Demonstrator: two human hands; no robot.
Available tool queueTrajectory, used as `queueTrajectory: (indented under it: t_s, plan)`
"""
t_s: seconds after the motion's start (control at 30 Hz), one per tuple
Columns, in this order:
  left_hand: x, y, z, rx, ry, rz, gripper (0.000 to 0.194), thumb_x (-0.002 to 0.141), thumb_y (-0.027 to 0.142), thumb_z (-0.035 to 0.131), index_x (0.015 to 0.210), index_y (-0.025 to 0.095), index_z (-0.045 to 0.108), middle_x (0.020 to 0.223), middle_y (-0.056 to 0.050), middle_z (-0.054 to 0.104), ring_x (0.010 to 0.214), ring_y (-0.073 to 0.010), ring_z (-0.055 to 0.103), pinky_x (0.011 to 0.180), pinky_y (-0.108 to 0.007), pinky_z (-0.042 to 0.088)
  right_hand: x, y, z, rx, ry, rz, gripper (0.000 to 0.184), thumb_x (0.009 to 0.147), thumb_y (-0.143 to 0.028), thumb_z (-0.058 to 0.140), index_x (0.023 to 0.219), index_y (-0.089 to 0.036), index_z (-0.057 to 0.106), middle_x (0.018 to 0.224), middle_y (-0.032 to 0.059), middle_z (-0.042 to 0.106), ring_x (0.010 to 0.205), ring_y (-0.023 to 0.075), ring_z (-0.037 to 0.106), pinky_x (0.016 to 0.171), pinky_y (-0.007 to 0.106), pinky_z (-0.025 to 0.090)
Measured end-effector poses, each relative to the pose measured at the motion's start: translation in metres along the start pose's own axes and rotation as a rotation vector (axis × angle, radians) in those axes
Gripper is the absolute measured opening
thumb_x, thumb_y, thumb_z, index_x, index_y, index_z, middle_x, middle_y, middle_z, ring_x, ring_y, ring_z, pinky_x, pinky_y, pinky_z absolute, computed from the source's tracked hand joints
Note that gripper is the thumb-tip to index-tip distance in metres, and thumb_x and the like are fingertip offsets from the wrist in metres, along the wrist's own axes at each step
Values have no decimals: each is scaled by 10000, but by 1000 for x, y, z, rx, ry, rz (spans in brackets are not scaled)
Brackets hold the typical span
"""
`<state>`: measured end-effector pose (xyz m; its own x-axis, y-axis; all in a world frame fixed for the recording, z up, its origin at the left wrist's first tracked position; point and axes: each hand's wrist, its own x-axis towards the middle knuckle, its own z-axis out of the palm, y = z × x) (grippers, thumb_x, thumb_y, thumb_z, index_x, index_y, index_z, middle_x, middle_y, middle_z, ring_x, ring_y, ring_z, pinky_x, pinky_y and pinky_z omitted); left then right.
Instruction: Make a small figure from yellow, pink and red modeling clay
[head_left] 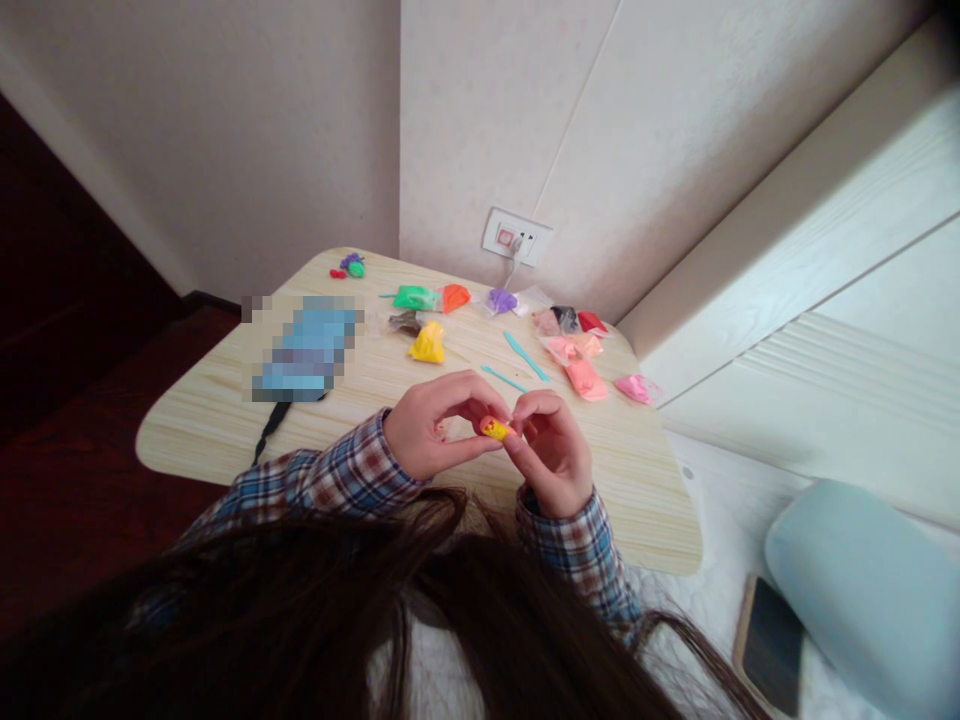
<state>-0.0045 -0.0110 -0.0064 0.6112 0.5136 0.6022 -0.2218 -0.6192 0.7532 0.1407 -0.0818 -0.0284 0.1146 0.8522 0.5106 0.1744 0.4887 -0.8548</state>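
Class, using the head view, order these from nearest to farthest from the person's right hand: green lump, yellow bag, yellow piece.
1. Yellow piece: nearest, at the fingertips of the right hand.
2. Yellow bag: on the table, ahead and to the left.
3. Green lump: farthest, near the table's far left corner.

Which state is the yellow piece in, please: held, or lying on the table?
Held: the left hand and the right hand both pinch the yellow piece.
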Motion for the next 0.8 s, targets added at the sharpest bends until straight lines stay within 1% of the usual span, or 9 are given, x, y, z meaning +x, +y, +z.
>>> queueTrajectory:
  t_s: [0.13, 0.33, 0.6, 0.8]
  plan:
    - [0, 0, 0, -33, 3, -2, 121, 739, 157, 646, 842, 131, 589, 776, -34, 586, 711, -103, 593, 657, -200, 526, 0, 1, 0, 3, -17, -6, 120, 783, -223, 562, 881, -219, 494, 817, -3, 431, 670, 115, 440, 603, 274, 404]
    - [-1, 1, 0, -82, 12, -58, 139, 734, 158, 646, 854, 138, 579, 793, -31, 578, 708, -100, 597, 660, -199, 533, 0, -2, -1, 20, -27, -3, 89, 804, -223, 530, 887, -221, 500, 824, 4, 442, 696, 126, 446, 624, 288, 410]
    - [-1, 1, 1, -47, 8, -61, 147, 731, 153, 645, 860, 127, 579, 796, -33, 576, 713, -102, 596, 666, -205, 531, 0, -2, 0, 1, -6, -25, 107, 796, -183, 535, 892, -216, 501, 823, 1, 444, 688, 119, 447, 620, 277, 406]
    - [-1, 0, 0, 23, 4, -45, 138, 733, 172, 636, 852, 129, 579, 782, -34, 583, 701, -105, 587, 653, -215, 532, -1, 0, 1, -86, 15, -35, 106, 793, -192, 531, 887, -212, 485, 814, 6, 455, 680, 124, 456, 606, 284, 419]
